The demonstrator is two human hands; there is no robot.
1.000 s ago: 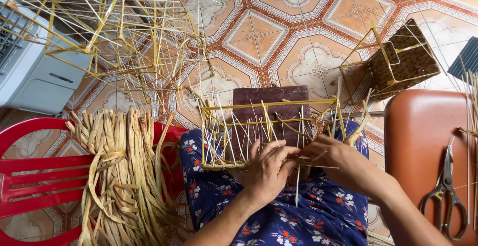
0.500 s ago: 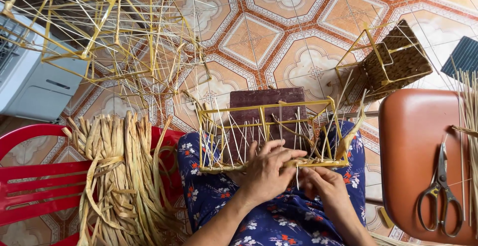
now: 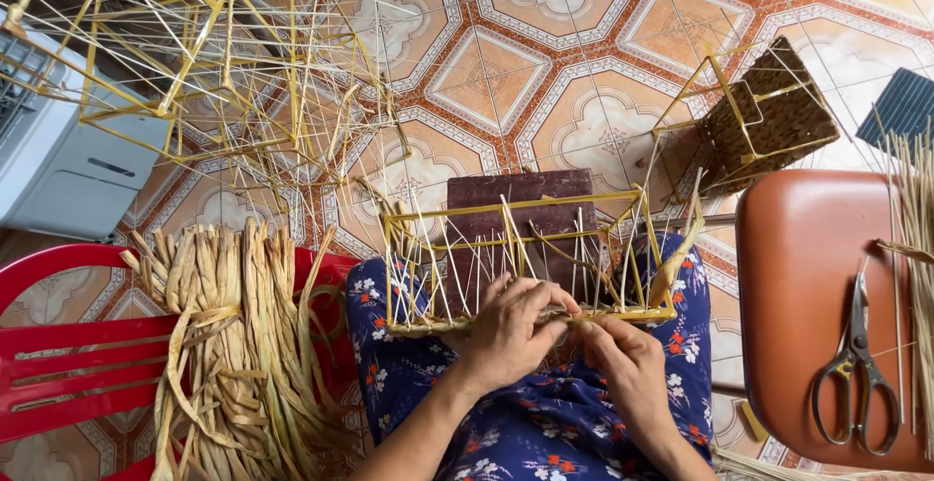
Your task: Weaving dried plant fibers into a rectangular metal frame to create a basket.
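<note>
A yellow wire basket frame (image 3: 516,257) with thin pale ribs rests on my lap, over blue flowered cloth. My left hand (image 3: 511,330) grips the frame's near rail from above, fingers curled over it. My right hand (image 3: 628,364) sits just to the right, pinching a tan fibre strand (image 3: 678,252) against the same rail; the strand curls up past the frame's right corner. A dark brown block (image 3: 520,194) lies behind the frame.
A bundle of dried tan fibre (image 3: 238,335) lies on a red plastic chair (image 3: 58,364) at left. Scissors (image 3: 856,369) rest on an orange stool (image 3: 808,277) at right. A half-woven basket (image 3: 764,116) and stacked bare frames (image 3: 204,72) stand on the tiled floor.
My right hand has drawn in from the frame's right side to the near rail beside my left hand. The frame has shifted slightly on my lap.
</note>
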